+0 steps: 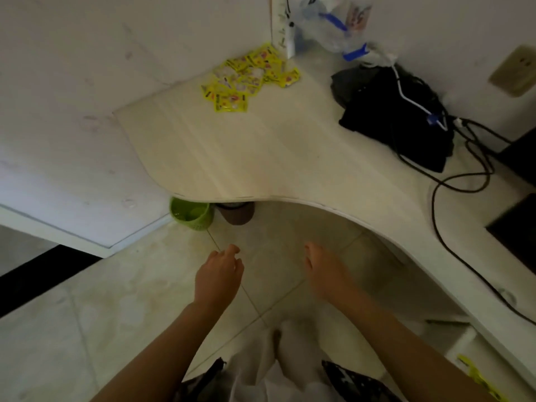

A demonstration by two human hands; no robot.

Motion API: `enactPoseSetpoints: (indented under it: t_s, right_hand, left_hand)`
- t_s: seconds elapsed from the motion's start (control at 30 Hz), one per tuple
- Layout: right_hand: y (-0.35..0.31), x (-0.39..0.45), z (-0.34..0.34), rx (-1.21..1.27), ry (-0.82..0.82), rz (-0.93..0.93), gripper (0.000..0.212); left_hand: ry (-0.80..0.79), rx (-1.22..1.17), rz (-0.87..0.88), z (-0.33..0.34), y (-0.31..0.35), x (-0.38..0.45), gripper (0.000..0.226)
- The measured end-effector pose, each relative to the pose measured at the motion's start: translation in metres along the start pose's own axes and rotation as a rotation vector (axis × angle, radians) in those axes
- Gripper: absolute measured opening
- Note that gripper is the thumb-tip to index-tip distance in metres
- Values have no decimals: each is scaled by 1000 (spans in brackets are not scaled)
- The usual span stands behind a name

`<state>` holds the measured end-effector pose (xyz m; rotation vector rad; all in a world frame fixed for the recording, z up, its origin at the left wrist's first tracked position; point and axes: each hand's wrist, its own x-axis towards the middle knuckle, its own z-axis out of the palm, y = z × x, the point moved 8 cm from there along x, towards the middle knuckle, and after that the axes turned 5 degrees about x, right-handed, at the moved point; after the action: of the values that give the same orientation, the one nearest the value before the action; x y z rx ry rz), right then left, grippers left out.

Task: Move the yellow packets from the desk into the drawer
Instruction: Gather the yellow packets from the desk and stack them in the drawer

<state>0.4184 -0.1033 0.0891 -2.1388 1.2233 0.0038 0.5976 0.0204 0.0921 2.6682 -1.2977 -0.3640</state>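
Note:
A pile of several yellow packets point(248, 78) lies in the far corner of the pale desk point(261, 158), against the wall. Both hands hang over the floor in front of the desk's curved edge, well short of the pile. My left hand point(219, 275) is empty with its fingers loosely curled and apart. My right hand point(326, 271) is blurred, flat and empty. At the lower right, under the desk edge, the open drawer point(464, 343) shows some yellow packets point(478, 378) inside it.
A black bag point(397, 117) with black cables point(452, 181) and a white cable sits on the desk's right part. A clear plastic bag point(336, 27) stands in the back corner. A green basket point(191, 213) and a brown bin point(237, 213) stand on the floor under the desk.

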Motion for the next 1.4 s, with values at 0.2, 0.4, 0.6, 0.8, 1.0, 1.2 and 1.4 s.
enactPoseSetpoints:
  t_s: [0.2, 0.4, 0.6, 0.8, 1.0, 1.2, 1.4]
  right_hand:
    - [-39, 84, -22, -50, 6, -96, 36]
    - [-77, 172, -43, -122, -43, -198, 36]
    - [-109, 251, -61, -162, -49, -289, 36]
    - [-132, 318, -77, -177, -64, -295, 36]
    - [-153, 383, -88, -185, -60, -274, 35]
    - [-166, 442, -96, -180, -45, -205, 34]
    - [-177, 494, -101, -165, -49, -148, 34]
  left_hand:
    - [69, -21, -24, -28, -11, 73, 24]
    - [103, -24, -62, -52, -16, 151, 24]
    - [104, 13, -93, -67, -21, 221, 26]
    - [85, 29, -93, -78, -26, 282, 26]
    - [25, 46, -50, -87, -35, 357, 26]
    - [-35, 41, 15, -94, -41, 433, 27]
    - [-96, 93, 119, -94, -35, 493, 28]
